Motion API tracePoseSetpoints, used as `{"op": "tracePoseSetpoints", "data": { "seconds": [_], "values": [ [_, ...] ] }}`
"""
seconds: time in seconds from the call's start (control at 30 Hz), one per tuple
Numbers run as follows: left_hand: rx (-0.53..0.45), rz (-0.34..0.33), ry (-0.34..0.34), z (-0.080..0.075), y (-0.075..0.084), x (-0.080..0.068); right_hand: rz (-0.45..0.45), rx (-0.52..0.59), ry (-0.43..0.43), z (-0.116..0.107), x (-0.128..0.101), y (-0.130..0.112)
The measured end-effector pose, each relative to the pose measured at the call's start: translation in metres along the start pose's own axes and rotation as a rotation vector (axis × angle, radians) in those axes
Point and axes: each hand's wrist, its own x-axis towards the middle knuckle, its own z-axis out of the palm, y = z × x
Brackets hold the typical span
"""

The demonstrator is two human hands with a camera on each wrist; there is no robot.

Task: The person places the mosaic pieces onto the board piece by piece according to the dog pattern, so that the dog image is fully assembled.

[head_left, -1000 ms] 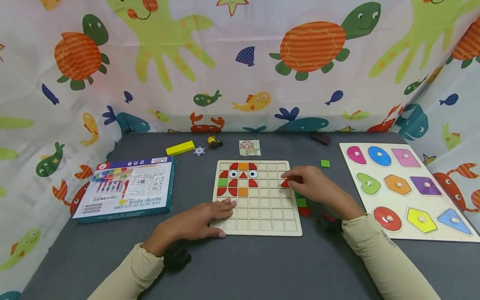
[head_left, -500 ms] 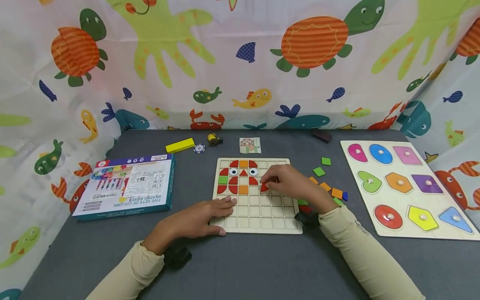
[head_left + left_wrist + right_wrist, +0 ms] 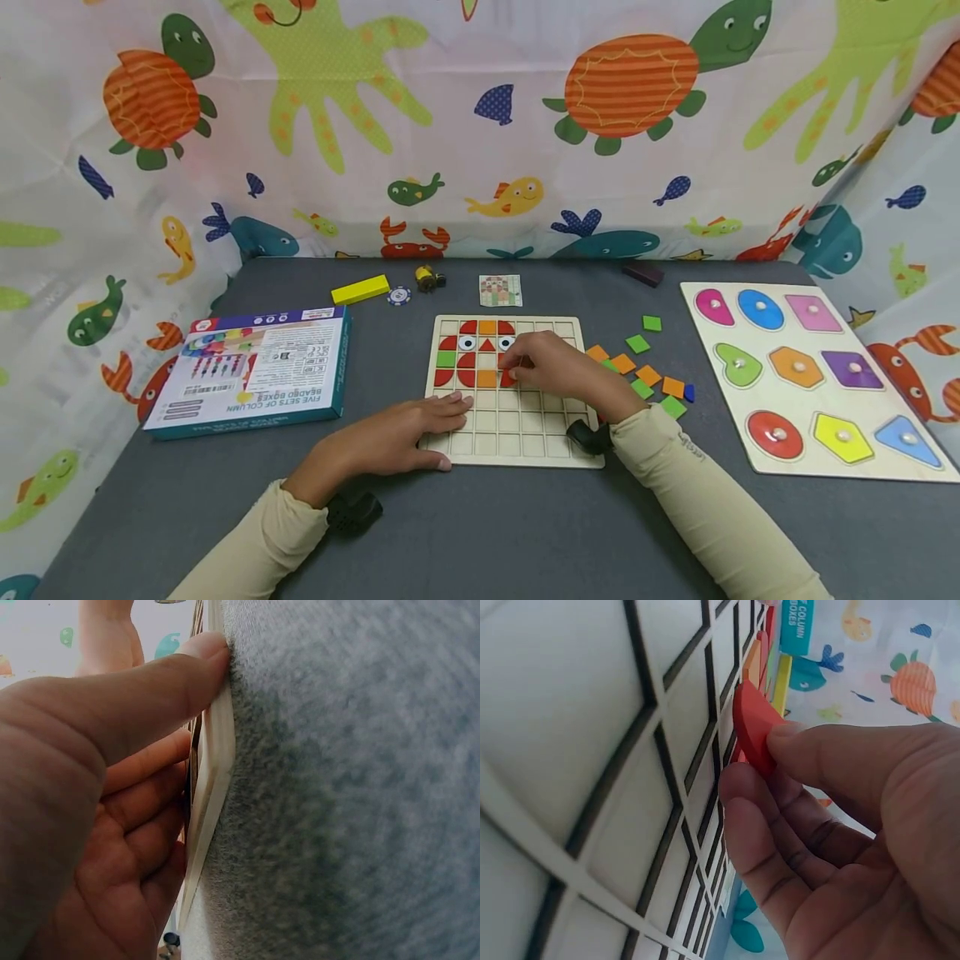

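Both arms wear long, close-fitting cream sleeves (image 3: 705,492) ending at the wrists. The right sleeve carries small dark lettering near the cuff. A black device (image 3: 352,512) is strapped under each wrist. Hands bare.

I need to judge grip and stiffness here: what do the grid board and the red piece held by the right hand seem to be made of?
The grid board looks like pale unfinished wood, likely plywood: matte light surface, dark engraved grid lines, a thick flat edge in the left wrist view. The red piece looks like thin painted wood or perhaps plastic: flat, rigid, smooth matte red, pinched by the right hand. Its core material is unclear.
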Motion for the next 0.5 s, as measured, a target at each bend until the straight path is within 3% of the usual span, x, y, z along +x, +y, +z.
{"op": "tracePoseSetpoints", "data": {
  "seconds": [0.5],
  "values": [
    [-0.013,-0.015,-0.008,-0.0004,-0.001,-0.001,0.044,-0.026,-0.007,0.0028,0.006,-0.0065]
  ]
}}
